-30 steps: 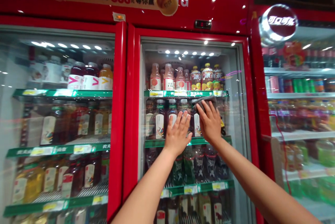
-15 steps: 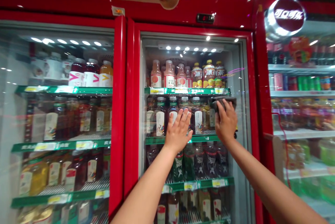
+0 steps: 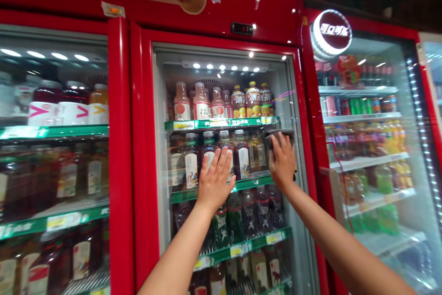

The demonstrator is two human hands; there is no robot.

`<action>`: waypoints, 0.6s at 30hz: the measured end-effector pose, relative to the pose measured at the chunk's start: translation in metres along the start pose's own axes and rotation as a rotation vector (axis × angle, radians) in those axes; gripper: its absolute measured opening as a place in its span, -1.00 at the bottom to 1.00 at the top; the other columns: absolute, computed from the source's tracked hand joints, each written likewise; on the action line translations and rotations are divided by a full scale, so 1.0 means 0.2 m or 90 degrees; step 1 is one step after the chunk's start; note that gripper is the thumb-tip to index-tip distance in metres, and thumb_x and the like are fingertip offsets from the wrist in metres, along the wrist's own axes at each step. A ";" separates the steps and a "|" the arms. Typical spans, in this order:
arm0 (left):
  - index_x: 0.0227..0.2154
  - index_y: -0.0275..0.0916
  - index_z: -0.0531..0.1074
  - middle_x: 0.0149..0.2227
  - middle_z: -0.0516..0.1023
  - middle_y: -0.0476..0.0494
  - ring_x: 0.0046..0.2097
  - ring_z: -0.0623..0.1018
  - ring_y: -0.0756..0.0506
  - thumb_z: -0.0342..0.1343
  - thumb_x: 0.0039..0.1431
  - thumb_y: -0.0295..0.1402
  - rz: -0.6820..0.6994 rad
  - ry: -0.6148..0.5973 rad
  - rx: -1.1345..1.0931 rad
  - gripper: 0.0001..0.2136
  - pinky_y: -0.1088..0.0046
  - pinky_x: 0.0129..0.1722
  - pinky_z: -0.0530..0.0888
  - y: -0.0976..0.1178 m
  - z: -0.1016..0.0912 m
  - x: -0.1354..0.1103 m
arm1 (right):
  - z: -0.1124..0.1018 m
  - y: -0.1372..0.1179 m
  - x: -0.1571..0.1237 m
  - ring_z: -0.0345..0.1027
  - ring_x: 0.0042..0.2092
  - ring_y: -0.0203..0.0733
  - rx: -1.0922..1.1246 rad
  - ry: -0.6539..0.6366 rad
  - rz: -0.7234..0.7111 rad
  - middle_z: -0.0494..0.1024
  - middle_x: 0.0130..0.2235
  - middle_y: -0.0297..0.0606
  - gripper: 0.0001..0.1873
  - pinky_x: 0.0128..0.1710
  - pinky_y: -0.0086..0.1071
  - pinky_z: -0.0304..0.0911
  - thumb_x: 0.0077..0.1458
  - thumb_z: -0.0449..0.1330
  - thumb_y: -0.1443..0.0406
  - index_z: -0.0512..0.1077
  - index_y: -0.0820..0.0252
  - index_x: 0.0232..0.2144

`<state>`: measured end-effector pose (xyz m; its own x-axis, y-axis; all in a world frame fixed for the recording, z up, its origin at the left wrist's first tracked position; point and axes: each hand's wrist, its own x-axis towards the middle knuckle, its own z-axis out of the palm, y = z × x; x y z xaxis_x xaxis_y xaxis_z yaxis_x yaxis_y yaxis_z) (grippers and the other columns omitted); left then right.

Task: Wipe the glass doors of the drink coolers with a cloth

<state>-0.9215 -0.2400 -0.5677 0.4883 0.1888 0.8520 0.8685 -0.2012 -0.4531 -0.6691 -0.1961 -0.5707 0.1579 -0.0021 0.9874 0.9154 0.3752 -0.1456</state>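
My left hand (image 3: 214, 179) lies flat on the glass door (image 3: 276, 203) of a red drinks fridge, fingers stretched upward and apart. My right hand (image 3: 282, 162) presses a dark grey cloth (image 3: 279, 136) against the same glass, near the door's right edge at the height of the second shelf. Its fingers lie over the cloth's lower part. Behind the glass stand rows of bottles (image 3: 221, 101) on green shelves.
A second glass door (image 3: 51, 170) of the same red fridge is at the left, full of bottled drinks. Another lit cooler (image 3: 366, 157) with cans and bottles stands at the right, with a round illuminated sign (image 3: 330, 31) at its top.
My right hand slid the cloth rightward across the glass to the door's right edge. My left hand stayed flat on the glass. The view swung to the right.
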 end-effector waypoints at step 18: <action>0.46 -0.17 -0.32 0.48 -0.07 -0.19 0.49 -0.11 -0.19 0.02 0.35 -0.14 0.014 0.050 -0.050 -0.20 0.01 0.46 -0.17 -0.01 0.01 0.03 | -0.01 0.28 0.13 -0.21 0.48 0.05 -0.020 -0.040 0.004 0.00 0.47 -0.16 -0.32 0.36 0.18 0.01 0.33 -0.07 0.35 -0.02 -0.05 0.44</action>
<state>-0.9198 -0.2373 -0.5624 0.4966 0.1076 0.8613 0.8463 -0.2802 -0.4530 -0.6124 -0.1769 -0.5541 0.1410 0.0595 0.9882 0.9258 0.3456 -0.1529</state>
